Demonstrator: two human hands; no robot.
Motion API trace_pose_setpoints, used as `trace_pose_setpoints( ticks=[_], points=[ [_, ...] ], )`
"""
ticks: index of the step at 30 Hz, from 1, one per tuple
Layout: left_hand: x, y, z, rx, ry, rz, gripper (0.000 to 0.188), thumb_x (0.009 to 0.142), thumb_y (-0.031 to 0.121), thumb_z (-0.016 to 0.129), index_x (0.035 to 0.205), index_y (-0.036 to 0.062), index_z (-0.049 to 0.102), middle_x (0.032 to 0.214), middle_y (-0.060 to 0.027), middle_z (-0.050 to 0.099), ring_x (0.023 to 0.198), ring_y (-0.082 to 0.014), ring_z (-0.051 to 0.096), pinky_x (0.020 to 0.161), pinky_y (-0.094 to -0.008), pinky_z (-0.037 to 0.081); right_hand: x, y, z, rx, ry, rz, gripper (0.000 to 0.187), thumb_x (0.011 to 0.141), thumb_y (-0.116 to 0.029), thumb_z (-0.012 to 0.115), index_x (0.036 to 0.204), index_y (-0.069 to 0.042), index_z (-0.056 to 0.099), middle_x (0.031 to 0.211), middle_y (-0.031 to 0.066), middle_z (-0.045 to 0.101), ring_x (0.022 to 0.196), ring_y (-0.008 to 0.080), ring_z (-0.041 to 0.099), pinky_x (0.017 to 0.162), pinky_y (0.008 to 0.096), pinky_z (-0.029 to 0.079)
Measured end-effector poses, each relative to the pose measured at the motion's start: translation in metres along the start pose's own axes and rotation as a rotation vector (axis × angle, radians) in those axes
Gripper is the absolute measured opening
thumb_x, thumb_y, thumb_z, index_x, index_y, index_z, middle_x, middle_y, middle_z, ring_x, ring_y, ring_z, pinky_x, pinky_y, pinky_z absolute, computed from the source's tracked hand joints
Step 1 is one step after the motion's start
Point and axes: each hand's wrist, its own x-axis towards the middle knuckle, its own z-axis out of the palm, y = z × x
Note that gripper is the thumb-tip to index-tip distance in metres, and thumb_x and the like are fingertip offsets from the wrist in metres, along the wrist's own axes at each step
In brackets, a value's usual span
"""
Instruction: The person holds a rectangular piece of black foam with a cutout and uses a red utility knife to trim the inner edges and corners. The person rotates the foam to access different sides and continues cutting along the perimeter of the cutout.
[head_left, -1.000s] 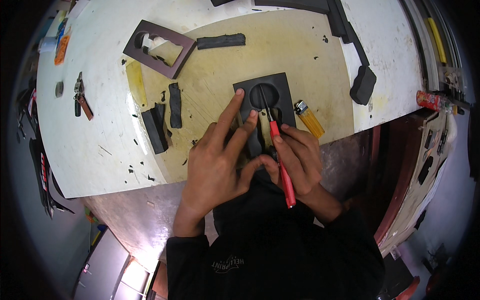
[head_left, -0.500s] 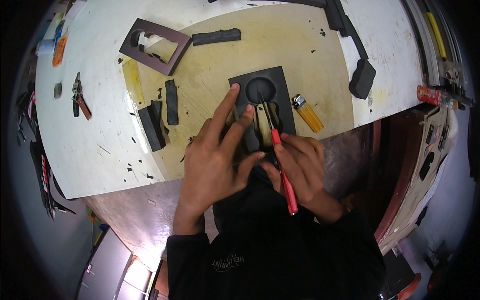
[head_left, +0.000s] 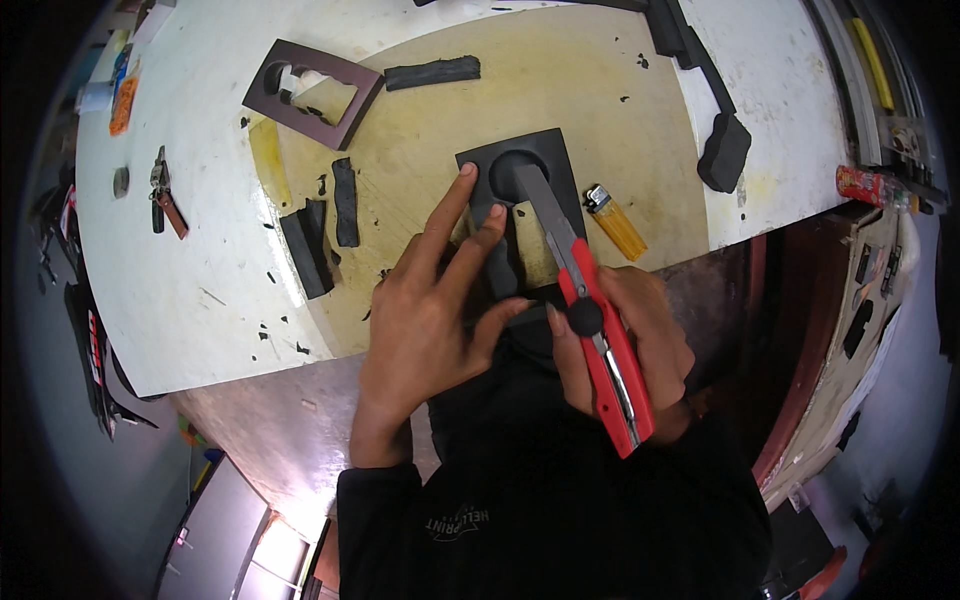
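Note:
A black foam block (head_left: 548, 146) lies on the yellowish cutting mat, with a round recess and a longer cut-out through which the mat shows. My left hand (head_left: 420, 310) rests over its left side, fingers spread, index and middle fingertips pressing on the foam. In my right hand (head_left: 650, 320) is a red utility knife (head_left: 618, 335), gripped by its handle. The grey blade, seen flat side up, slants over the cut-out, its tip at the round recess. Whether the tip touches foam I cannot tell.
Right of the block lies a yellow lighter (head_left: 620, 228). A dark foam frame (head_left: 350, 120), black foam strips (head_left: 433, 72) and pliers (head_left: 163, 190) lie to the left. Another black foam piece (head_left: 724, 152) sits far right. The mat (head_left: 600, 100) covers part of a white table.
My right hand has rolled the knife from edge-on to flat side up and shifted slightly right. My left hand stays pressed on the foam block.

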Motion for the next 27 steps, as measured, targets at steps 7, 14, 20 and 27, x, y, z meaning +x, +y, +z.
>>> trace_pose_setpoints(
  ticks=[7,14,20,27],
  points=[
    [0.000,-0.002,0.002,-0.012,0.004,-0.003,0.073,0.071,0.020,0.090,0.137,0.0043,0.065,0.161,-0.0180,0.043,0.125,-0.0400,0.065,0.098,-0.0451,0.058,0.006,0.002,0.015,-0.086,0.038,-0.078,0.046,0.071,0.000,0.083,0.112,0.014,0.069,0.092,0.0260,0.073,0.078,0.0358,0.075,0.068,0.0384,0.060],
    [0.000,-0.007,0.004,-0.019,0.042,0.045,0.074,0.071,0.022,0.091,0.137,0.0044,0.065,0.162,-0.0181,0.043,0.112,-0.0387,0.070,0.090,-0.0445,0.060,0.017,0.024,-0.008,0.006,-0.180,-0.138,0.046,0.071,-0.002,0.079,0.115,0.007,0.072,0.100,0.0220,0.072,0.090,0.0345,0.073,0.077,0.0416,0.058],
    [0.000,-0.007,0.006,0.006,0.064,0.066,0.074,0.071,0.026,0.092,0.136,0.0039,0.065,0.161,-0.0185,0.044,0.107,-0.0378,0.073,0.086,-0.0441,0.062,0.003,0.051,-0.006,-0.055,-0.207,-0.272,0.046,0.074,-0.001,0.079,0.120,-0.001,0.075,0.106,0.0135,0.073,0.098,0.0312,0.072,0.089,0.0458,0.055],
    [0.000,-0.008,0.006,0.013,0.065,0.068,0.076,0.069,0.026,0.093,0.136,0.0044,0.066,0.162,-0.0181,0.044,0.104,-0.0352,0.073,0.085,-0.0430,0.062,-0.002,0.056,0.001,-0.082,-0.193,-0.273,0.050,0.072,0.000,0.080,0.121,-0.004,0.075,0.108,0.0118,0.073,0.101,0.0292,0.070,0.091,0.0453,0.054]
  ],
)
